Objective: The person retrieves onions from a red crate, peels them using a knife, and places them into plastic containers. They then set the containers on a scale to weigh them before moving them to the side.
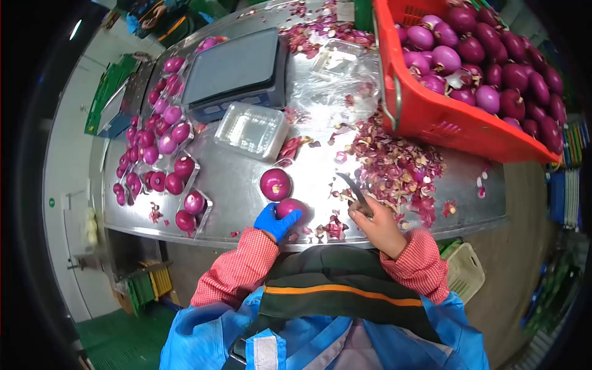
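My left hand [277,223], in a blue glove, has its fingers wrapped round a red onion [291,208] near the table's front edge. Just beyond it sits a second peeled red onion [275,184], which seems to rest in a clear tray. My bare right hand [377,223] is closed on the handle of a knife [352,187], its dark curved blade pointing up and left, apart from the onion. Onion skins [394,161] lie heaped beyond the right hand.
A red crate [431,117] full of red onions stands at the right. Stacked clear trays [251,131] lie before a grey scale [234,68]. Trays of onions [174,183] crowd the left of the metal table [240,185]. Another person [154,18] is at the far side.
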A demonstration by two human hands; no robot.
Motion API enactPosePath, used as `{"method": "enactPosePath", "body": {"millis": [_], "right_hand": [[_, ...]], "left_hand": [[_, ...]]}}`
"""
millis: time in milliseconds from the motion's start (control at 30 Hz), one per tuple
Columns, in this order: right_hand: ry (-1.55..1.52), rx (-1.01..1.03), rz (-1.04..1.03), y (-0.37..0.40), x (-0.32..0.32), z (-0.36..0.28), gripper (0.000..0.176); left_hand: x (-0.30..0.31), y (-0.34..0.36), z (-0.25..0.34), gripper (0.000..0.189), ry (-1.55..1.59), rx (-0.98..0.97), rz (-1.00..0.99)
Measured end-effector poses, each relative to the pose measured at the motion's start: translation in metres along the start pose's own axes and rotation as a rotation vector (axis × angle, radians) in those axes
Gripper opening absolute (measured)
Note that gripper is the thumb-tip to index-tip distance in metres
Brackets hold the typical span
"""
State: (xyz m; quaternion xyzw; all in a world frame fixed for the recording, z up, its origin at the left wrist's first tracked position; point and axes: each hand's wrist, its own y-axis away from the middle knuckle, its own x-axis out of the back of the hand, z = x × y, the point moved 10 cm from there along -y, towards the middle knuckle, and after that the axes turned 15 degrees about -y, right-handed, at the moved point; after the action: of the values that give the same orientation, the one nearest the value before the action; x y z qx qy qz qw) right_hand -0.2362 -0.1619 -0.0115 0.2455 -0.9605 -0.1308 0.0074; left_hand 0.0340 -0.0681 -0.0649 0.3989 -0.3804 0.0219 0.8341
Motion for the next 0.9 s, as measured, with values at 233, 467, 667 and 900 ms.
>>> {"method": "enactPosePath", "body": {"millis": [233, 467, 667, 900], "right_hand": [[0.19, 0.068, -0.103, -0.038, -0.051, -0.026, 0.027], [0.419, 0.052, -0.056, -0.118, -0.099, -0.001, 0.036], [0.321, 0.046, -0.023, -0.137, -0.141, 0.032, 0.021], [-0.024, -0.018, -0.096, -0.122, -0.197, -0.04, 0.021]], "left_hand": [[0.007, 0.0, -0.069, 0.047, 0.248, -0.112, 0.367], [-0.011, -0.018, -0.078, 0.018, 0.169, -0.079, 0.387], [0.028, -0.024, -0.121, 0.019, 0.668, -0.118, 0.534], [0.105, -0.023, -0.153, 0.023, 1.173, -0.039, 0.265]]}}
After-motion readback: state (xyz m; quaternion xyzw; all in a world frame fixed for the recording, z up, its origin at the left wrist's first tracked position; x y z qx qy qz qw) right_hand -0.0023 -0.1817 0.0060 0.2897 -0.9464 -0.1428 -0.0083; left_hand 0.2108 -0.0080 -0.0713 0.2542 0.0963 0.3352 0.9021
